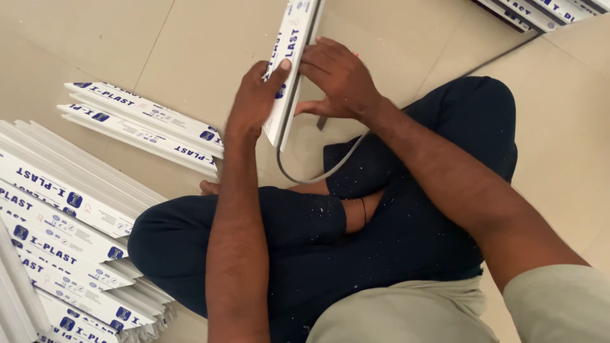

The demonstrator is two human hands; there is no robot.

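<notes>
Stacked white plastic channels [63,216] lie on the floor [190,44] at left. My left hand [254,101] clasps one white channel [293,57] above my crossed legs; my right hand [337,79] presses a grey cable [330,168] in, much still trailing loose.

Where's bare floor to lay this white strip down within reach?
Bare tile lies ahead-left, beyond the two loose strips, and at the right beside the knee. The left side is crowded by the stacked strips; more strips fill the top-right corner.
</notes>
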